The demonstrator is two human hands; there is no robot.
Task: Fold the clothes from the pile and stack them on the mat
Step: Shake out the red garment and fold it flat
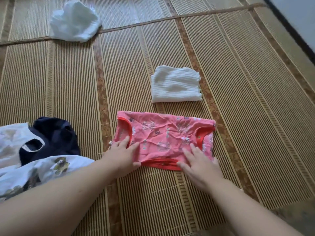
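A pink patterned garment with red trim [162,133] lies folded flat on the woven mat [247,82] in front of me. My left hand [121,154] rests on its near left corner, thumb pinching the red hem. My right hand [199,165] presses flat on its near right part, fingers spread. Beyond it lies a folded white ribbed cloth [175,83]. The pile sits at the left: a dark navy garment [54,133], a cream one [12,138] and a white printed shirt [42,169].
A crumpled white cloth [75,21] lies at the far left across a mat seam. The mat's dark border and a pale floor strip [300,17] run along the upper right. Bare floor shows at the lower right corner.
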